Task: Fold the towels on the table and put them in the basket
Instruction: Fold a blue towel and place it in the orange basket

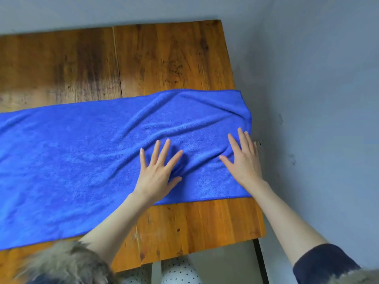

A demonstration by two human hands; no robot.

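Two bare hands lie flat, palms down, on a blue towel. The left hand has its fingers straight and spread wide, thumb angled out to the side, pressing on the towel a little in from the towel's right end. The right hand also lies flat with straight fingers, held closer together, and rests near the towel's right end, its fingertips pointing toward the far edge of the towel. Neither hand grips anything. The cloth between the two hands is bunched into soft wrinkles, and more creases run from there up toward the towel's far right corner.

The towel is spread out long, lying across a wooden table. Its right end reaches the table's right edge and droops slightly over it; its left part runs out of view. Bare wood shows beyond the towel's far edge and along its near edge.

Both forearms reach in from the near side of the towel. A dark sleeve covers the right upper arm, and fur trim sits low on the left. Past the towel's right end is a grey wall.
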